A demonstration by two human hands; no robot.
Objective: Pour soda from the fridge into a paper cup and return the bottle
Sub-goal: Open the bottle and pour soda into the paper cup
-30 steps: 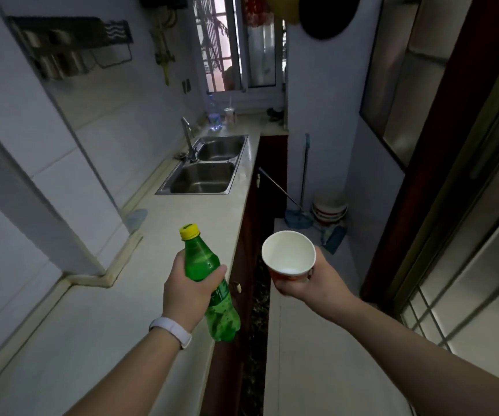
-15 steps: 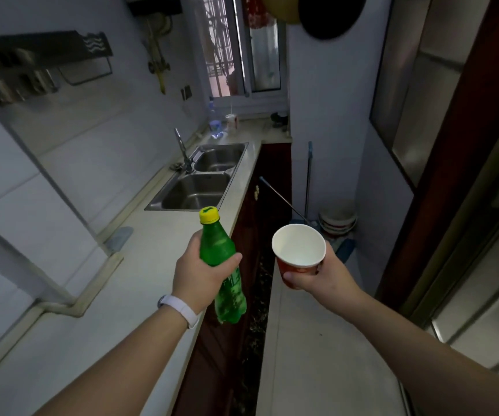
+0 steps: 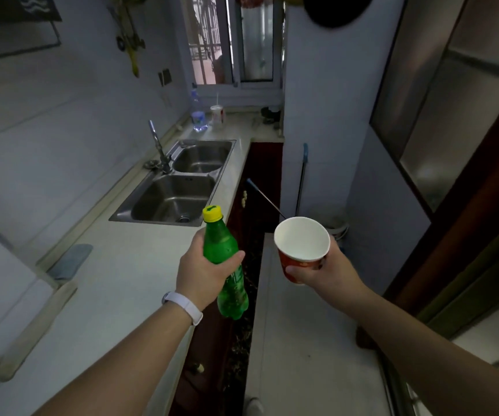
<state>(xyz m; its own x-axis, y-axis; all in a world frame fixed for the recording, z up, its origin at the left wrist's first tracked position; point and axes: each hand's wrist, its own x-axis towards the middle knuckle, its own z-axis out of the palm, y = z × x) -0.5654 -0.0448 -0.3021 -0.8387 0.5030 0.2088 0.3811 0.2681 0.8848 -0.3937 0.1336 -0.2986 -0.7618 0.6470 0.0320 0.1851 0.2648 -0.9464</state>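
My left hand point(image 3: 201, 271) grips a green soda bottle point(image 3: 227, 265) around its middle; the yellow cap point(image 3: 212, 213) is on and the bottle stands nearly upright over the counter's front edge. My right hand point(image 3: 323, 270) holds a red paper cup point(image 3: 301, 247) with a white inside, its mouth tipped toward me; the inside looks empty. Bottle and cup are apart, about a hand's width between them. The fridge is not in view.
A pale counter point(image 3: 116, 283) runs along the left wall to a steel double sink point(image 3: 176, 187) with a tap point(image 3: 159, 147). A clear bottle point(image 3: 197, 112) and a cup with a straw point(image 3: 216, 114) stand by the window. A mop handle point(image 3: 301, 178) leans in the far corner; a narrow floor strip runs ahead.
The view has advanced along the counter toward the sink. Both hands have risen a little, still holding the bottle and the cup side by side.
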